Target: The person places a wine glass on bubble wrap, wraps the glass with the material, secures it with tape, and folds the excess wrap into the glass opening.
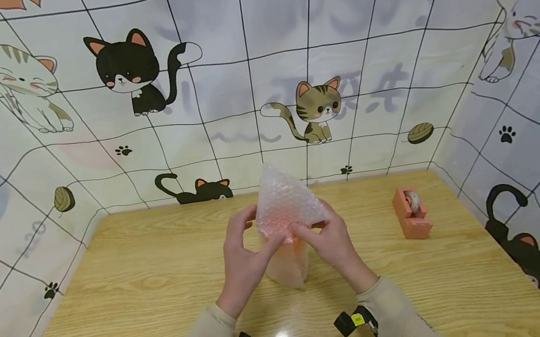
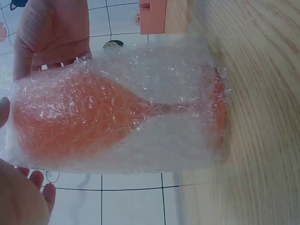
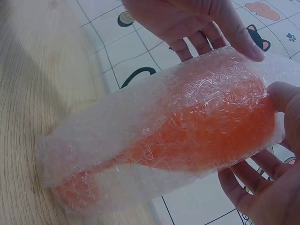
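Observation:
An orange wine glass (image 2: 108, 117) stands upright on the table, rolled in clear bubble wrap (image 1: 284, 195) whose loose end rises to a point above the rim. Bowl, stem and foot show through the wrap in both wrist views. My left hand (image 1: 247, 247) holds the wrapped glass near its top from the left, thumb at the front. From the right, my right hand (image 1: 330, 241) grips it at the same height, its thumb meeting the left one at the rim. In the head view the fingers behind the wrap are partly hidden.
A pink tape dispenser (image 1: 411, 214) with a roll of clear tape stands on the wooden table (image 1: 160, 278) to the right. Cat-printed cloth walls (image 1: 222, 94) close in the table's back and both sides.

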Action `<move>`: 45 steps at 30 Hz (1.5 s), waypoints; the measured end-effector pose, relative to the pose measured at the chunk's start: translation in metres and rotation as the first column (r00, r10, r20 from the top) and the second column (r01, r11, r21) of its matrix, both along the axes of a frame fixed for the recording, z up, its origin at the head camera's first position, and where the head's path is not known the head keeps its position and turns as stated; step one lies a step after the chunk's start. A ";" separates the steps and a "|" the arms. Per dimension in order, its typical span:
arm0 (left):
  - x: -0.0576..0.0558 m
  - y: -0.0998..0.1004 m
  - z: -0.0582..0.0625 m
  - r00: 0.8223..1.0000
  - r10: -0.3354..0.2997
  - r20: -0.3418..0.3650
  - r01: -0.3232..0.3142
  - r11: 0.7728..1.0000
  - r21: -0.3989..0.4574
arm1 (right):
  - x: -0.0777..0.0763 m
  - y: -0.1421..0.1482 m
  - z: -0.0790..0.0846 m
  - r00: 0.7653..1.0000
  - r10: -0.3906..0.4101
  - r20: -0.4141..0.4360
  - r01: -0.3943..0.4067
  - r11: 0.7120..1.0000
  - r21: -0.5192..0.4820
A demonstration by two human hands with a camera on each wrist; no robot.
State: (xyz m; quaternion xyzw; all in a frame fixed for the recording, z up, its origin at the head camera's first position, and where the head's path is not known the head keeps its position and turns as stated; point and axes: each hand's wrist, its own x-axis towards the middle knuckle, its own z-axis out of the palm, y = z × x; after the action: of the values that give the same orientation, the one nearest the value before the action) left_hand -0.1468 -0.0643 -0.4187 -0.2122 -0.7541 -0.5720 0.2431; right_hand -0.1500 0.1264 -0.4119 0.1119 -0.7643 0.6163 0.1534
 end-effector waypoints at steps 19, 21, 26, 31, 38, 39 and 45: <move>-0.008 -0.003 -0.013 0.977 -0.032 -0.213 0.020 0.998 -0.058 | -0.001 0.000 0.000 1.000 0.011 0.025 -0.010 0.999 -0.035; -0.008 -0.003 -0.013 0.975 -0.031 -0.219 0.018 0.998 -0.063 | -0.002 0.000 -0.001 1.000 0.012 0.020 -0.012 0.999 -0.039; -0.009 -0.003 -0.012 0.970 -0.033 -0.242 0.013 0.996 -0.083 | -0.002 0.001 -0.002 1.000 0.015 0.014 -0.014 0.999 -0.045; -0.010 -0.005 -0.011 0.968 -0.039 -0.248 0.008 0.992 -0.125 | -0.001 0.001 -0.002 0.999 0.023 0.022 -0.022 0.999 -0.042; -0.014 -0.008 -0.008 0.958 -0.052 -0.283 -0.004 0.981 -0.195 | 0.001 0.001 -0.002 0.998 0.035 0.058 -0.033 0.999 -0.032; -0.014 -0.008 -0.008 0.956 -0.052 -0.289 -0.008 0.980 -0.200 | 0.001 0.001 -0.002 0.998 0.033 0.062 -0.031 0.999 -0.031; -0.016 -0.008 -0.003 0.963 -0.028 -0.269 -0.036 0.973 -0.229 | 0.002 0.001 -0.002 0.996 0.028 0.080 -0.026 0.999 -0.027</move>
State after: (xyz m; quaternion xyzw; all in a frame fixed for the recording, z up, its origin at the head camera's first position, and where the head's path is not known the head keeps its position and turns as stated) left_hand -0.1624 -0.0726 -0.4219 -0.3138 -0.7757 -0.4453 0.3185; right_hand -0.1482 0.1276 -0.4142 0.0953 -0.7603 0.6321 0.1155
